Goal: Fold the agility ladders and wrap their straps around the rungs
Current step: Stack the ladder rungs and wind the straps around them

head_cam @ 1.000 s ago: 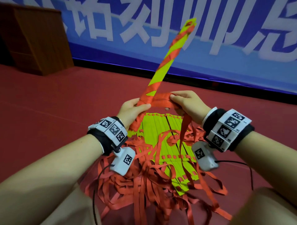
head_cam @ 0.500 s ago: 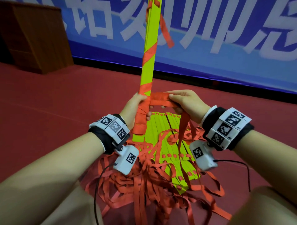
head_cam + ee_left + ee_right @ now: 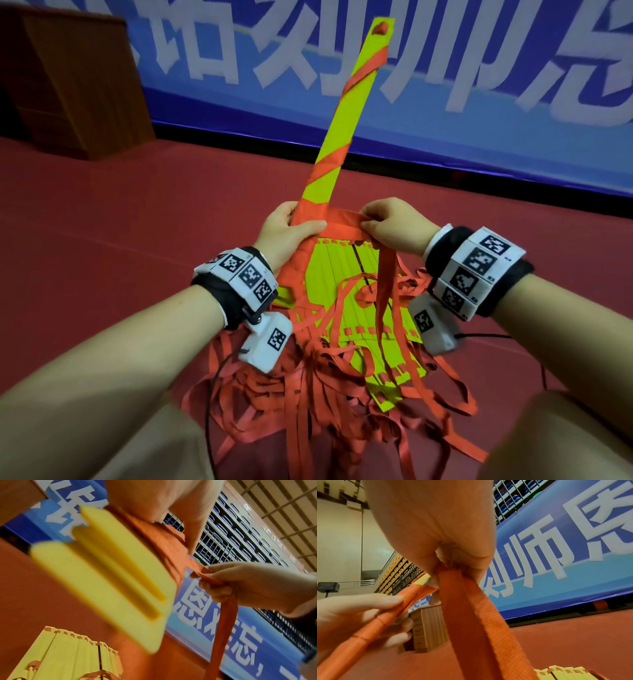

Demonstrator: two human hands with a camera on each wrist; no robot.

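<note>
My left hand (image 3: 291, 228) grips the lower end of a bundle of yellow rungs (image 3: 346, 113) that points up and away, with orange strap spiralled along it. In the left wrist view the bundle's end (image 3: 106, 577) shows blurred and close, my left hand (image 3: 171, 513) above it. My right hand (image 3: 383, 222) pinches the orange strap (image 3: 346, 222), pulled taut sideways from the bundle. The right wrist view shows the right hand (image 3: 447, 555) pinching that strap (image 3: 471, 615), which hangs down. A stack of yellow rungs (image 3: 346, 274) lies flat on the floor beneath.
A tangle of loose orange straps (image 3: 308, 394) spreads over the red floor (image 3: 120, 222) toward my knees. A blue banner (image 3: 479, 85) runs along the back. A wooden cabinet (image 3: 75, 78) stands at the far left.
The held bundle tipped from leaning right to upright and now leans right again, turned in my left hand. The strap stays stretched between my hands.
</note>
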